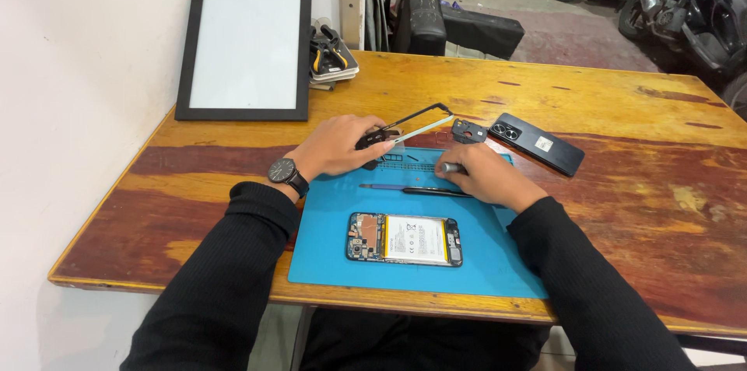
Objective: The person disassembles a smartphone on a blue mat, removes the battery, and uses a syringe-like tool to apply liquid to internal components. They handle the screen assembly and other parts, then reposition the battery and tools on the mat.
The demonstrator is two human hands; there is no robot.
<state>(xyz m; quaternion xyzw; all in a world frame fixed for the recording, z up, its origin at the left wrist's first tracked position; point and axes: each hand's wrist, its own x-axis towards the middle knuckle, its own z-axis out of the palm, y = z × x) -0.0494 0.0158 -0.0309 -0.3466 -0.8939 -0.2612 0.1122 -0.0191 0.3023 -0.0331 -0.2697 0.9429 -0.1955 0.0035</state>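
- right now the left hand point(338, 145) lies at the far edge of the blue work mat point(327, 258), fingers curled round a thin black phone frame point(412, 120) at its near-left corner.
- the frame sticks out away from the hand toward the right, lifted a little off the wooden table point(622, 208), with a pale strip along its nearer side.
- the right hand point(486, 176) rests on the mat just beside the left, closed round a small metal-tipped tool point(451, 168); only the silvery end shows past the fingers, pointing left.
- both arms wear black sleeves, and a black wristwatch point(283, 173) sits on the left wrist.
- an opened phone point(405, 239) lies flat on the mat nearer the person, back cover off, its white battery and circuit board showing; it is apart from both hands.
- between the hands and that phone a slim dark tool point(416, 190) lies across the mat, partly under the right hand.
- a small black camera cover piece point(469, 132) rests on the table just past the right hand.
- a black phone back cover point(538, 143) lies at a slant on the wood, to the right of that piece.
- a black-framed white panel point(245, 46) leans against the wall at the far left corner of the table.
- beside it is a small stack with pliers point(328, 56) with yellow and black handles on top.
- beyond the table, dark seats and parked motorbikes show on the floor.
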